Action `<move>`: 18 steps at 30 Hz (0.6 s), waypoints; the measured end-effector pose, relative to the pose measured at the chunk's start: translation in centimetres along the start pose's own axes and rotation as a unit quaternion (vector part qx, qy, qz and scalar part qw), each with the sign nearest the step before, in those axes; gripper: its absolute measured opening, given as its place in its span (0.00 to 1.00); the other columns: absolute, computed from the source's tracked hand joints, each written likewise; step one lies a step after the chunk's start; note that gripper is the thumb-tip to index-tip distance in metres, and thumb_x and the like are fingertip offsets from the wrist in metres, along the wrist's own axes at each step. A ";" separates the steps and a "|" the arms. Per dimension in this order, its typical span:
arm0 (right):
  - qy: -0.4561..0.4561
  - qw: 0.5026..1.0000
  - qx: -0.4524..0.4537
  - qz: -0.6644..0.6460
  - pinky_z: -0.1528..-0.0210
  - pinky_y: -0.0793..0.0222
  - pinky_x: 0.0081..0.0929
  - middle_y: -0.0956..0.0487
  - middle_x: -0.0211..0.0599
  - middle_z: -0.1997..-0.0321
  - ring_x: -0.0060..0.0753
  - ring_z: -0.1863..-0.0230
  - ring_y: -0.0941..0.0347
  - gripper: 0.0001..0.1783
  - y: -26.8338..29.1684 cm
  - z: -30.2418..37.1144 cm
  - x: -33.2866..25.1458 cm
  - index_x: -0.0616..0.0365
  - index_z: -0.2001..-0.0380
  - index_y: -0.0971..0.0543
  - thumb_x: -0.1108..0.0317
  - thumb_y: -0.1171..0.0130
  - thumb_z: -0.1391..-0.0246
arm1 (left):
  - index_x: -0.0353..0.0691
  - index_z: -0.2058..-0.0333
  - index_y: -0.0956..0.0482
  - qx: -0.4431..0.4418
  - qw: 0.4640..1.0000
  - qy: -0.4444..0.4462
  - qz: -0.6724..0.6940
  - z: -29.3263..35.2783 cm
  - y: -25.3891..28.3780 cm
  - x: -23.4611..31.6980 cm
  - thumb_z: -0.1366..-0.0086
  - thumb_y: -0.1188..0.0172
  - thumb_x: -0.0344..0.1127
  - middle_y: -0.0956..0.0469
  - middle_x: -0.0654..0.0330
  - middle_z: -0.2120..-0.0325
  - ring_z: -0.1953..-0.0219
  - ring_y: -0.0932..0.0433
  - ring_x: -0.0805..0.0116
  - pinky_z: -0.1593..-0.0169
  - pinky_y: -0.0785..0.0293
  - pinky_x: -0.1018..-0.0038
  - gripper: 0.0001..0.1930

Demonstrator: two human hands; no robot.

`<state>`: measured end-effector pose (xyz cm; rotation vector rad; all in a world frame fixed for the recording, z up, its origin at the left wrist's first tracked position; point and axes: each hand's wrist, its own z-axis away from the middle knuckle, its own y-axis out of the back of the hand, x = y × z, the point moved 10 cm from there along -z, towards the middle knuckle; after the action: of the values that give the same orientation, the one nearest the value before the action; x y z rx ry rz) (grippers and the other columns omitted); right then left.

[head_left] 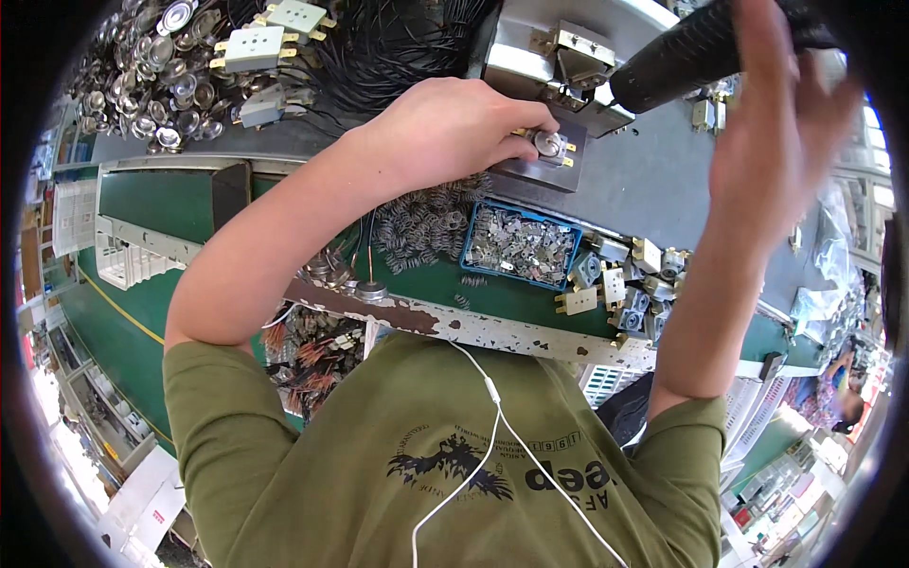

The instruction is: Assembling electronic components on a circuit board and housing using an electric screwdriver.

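Note:
My left hand (445, 128) reaches across the bench, its thumb and forefinger closed on a small switch-like part (549, 146) with a round metal cap and brass tabs. The part rests on a dark flat block (542, 176) in front of a metal fixture (519, 71). At the upper right, my right hand (772, 142) is raised and smeared by motion. It overlaps a thick black cylindrical handle (677, 62) that slants toward the fixture; whether the fingers grip it cannot be told.
A blue tray (466, 254) of small metal pieces stands near me, between loose springs (417, 227) and finished-looking white-and-grey switches (630, 284). Metal caps (156, 71) and black wires (398, 47) heap at the far left. A chipped white edge (530, 339) borders the bench.

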<state>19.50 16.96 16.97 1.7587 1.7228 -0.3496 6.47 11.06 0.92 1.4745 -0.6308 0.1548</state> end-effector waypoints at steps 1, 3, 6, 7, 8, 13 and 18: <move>-0.007 1.000 0.006 -0.002 0.55 0.24 0.25 0.18 0.38 0.59 0.28 0.59 0.20 0.26 -0.6 -0.5 -0.1 0.62 0.46 0.27 0.59 0.29 0.39 | 0.53 0.48 0.19 -0.010 1.000 0.013 -0.004 0.0 -0.1 -0.3 0.32 0.37 0.44 0.14 0.57 0.68 0.65 0.15 0.52 0.61 0.20 0.58 0.15; -0.093 0.995 0.007 -0.031 0.58 0.24 0.25 0.19 0.38 0.63 0.28 0.63 0.19 0.22 -1.4 -0.7 0.4 0.64 0.51 0.23 0.59 0.30 0.39 | 0.51 0.49 0.19 -0.014 0.999 0.014 -0.030 0.2 -0.2 0.1 0.32 0.37 0.45 0.14 0.56 0.69 0.65 0.15 0.52 0.62 0.20 0.57 0.15; -0.089 0.995 0.029 -0.021 0.59 0.23 0.25 0.18 0.39 0.64 0.28 0.65 0.19 0.19 -0.7 -0.6 -0.2 0.66 0.53 0.23 0.62 0.31 0.39 | 0.47 0.51 0.21 0.001 0.998 0.010 -0.057 0.4 -0.2 0.8 0.32 0.37 0.45 0.15 0.55 0.72 0.66 0.15 0.51 0.63 0.20 0.56 0.14; -0.087 0.995 0.032 -0.027 0.60 0.23 0.26 0.18 0.39 0.65 0.28 0.65 0.19 0.19 0.1 -0.5 -0.5 0.66 0.53 0.23 0.63 0.31 0.39 | 0.45 0.53 0.22 0.014 0.998 0.001 -0.061 0.4 -0.2 1.1 0.31 0.37 0.45 0.16 0.55 0.73 0.67 0.15 0.51 0.64 0.20 0.56 0.14; -0.085 0.995 0.035 -0.033 0.60 0.23 0.26 0.18 0.40 0.65 0.29 0.66 0.19 0.19 1.0 -0.6 -0.4 0.66 0.53 0.23 0.63 0.32 0.39 | 0.45 0.53 0.22 0.015 0.998 -0.001 -0.058 0.3 -0.2 1.1 0.31 0.37 0.45 0.16 0.55 0.73 0.67 0.15 0.51 0.64 0.20 0.56 0.14; -0.074 0.993 0.043 -0.082 0.63 0.23 0.28 0.18 0.42 0.66 0.30 0.69 0.20 0.17 1.9 -0.2 -1.0 0.67 0.54 0.24 0.67 0.32 0.40 | 0.42 0.57 0.24 0.057 0.995 -0.037 -0.070 0.7 0.3 1.5 0.31 0.38 0.44 0.18 0.56 0.76 0.69 0.16 0.52 0.68 0.22 0.56 0.13; -0.058 0.988 0.054 -0.132 0.66 0.22 0.29 0.18 0.44 0.68 0.32 0.71 0.20 0.16 1.5 -0.5 -0.6 0.67 0.55 0.24 0.70 0.33 0.41 | 0.42 0.59 0.25 0.070 0.994 -0.034 -0.076 0.9 0.1 1.4 0.31 0.37 0.45 0.19 0.56 0.78 0.70 0.16 0.53 0.70 0.22 0.57 0.13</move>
<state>20.71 16.88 18.11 1.5514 1.8843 -0.6581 7.31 9.86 1.66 1.6634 -0.5684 0.0315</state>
